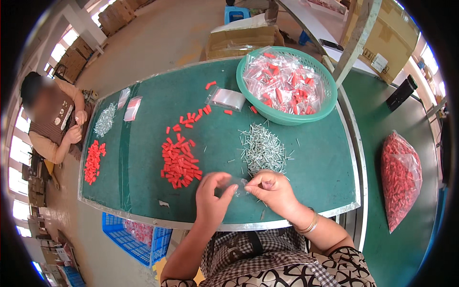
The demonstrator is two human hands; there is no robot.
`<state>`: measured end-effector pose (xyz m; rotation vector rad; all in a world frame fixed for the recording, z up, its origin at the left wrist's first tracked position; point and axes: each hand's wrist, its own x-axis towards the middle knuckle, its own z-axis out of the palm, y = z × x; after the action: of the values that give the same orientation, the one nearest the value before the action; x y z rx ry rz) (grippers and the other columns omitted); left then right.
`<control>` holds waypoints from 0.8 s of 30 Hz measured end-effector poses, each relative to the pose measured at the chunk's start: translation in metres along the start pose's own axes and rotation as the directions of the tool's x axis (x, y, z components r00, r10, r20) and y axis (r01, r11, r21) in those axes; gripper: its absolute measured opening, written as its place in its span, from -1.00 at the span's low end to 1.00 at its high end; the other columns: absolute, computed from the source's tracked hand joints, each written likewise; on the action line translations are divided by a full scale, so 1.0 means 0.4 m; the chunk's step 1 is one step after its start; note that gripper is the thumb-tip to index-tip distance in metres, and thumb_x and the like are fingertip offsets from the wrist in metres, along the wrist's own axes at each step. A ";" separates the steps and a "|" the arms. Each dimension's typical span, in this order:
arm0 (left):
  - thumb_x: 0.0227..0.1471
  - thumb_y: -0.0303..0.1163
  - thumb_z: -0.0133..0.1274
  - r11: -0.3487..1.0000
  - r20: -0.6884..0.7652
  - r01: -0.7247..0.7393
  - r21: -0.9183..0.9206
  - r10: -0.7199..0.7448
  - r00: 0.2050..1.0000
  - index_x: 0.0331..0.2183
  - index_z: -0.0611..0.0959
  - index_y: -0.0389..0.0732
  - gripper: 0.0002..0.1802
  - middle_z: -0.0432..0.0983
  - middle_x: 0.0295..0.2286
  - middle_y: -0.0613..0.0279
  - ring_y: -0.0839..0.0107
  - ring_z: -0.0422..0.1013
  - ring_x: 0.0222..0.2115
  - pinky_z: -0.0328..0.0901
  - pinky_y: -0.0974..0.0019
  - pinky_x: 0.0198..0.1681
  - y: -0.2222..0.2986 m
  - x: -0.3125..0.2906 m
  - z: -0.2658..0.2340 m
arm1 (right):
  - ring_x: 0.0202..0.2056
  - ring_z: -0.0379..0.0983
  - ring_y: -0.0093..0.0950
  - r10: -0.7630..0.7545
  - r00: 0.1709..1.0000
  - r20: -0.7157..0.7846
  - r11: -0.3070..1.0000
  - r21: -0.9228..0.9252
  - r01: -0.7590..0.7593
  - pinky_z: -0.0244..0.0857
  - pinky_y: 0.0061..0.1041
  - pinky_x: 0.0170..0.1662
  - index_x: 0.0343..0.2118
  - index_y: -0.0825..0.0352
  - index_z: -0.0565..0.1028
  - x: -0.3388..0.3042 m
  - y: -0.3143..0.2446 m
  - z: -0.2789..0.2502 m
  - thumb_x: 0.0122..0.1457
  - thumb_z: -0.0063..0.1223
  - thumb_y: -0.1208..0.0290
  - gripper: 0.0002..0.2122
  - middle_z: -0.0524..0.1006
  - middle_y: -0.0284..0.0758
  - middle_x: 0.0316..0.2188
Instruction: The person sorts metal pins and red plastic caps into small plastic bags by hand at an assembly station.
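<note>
Over the near edge of the green table, a small clear plastic bag [236, 186] hangs between my two hands. The fingers and thumb of my left hand [212, 197] curve round one side of it. My right hand [275, 193] pinches the other side between thumb and forefinger. Beyond my right hand lies a pile of small silver screws [262, 148], some strayed round its edges. To the left is a heap of red plastic plugs [180, 161], with a loose trail of plugs running away from me. The bag's contents are too small to make out.
A green basket [248, 103] of filled bags stands at the far right, flat bags [226, 98] beside it. A co-worker [57, 115] sits at the left end by smaller piles of screws and plugs. A large bag of red plugs [400, 177] lies on the right table.
</note>
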<state>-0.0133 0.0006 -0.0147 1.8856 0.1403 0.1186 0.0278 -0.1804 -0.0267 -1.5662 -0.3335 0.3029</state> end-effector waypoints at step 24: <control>-0.03 -0.64 0.09 0.993 -0.165 -0.076 0.087 0.090 0.982 -0.43 0.57 -0.35 -0.97 0.53 -0.54 0.33 0.67 0.40 -0.54 0.31 0.51 -0.49 -0.029 -0.039 0.085 | -0.57 0.39 -0.38 -0.164 0.983 -0.083 0.952 -0.276 0.135 0.25 -0.44 -0.51 -0.57 0.35 0.48 -0.016 -0.011 0.028 -0.05 0.18 0.56 -0.92 0.42 -0.29 -0.60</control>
<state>-0.0240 -0.0302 -0.0365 1.9615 0.1848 0.3350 0.0174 -0.1726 -0.0227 -1.8056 -0.4224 0.0568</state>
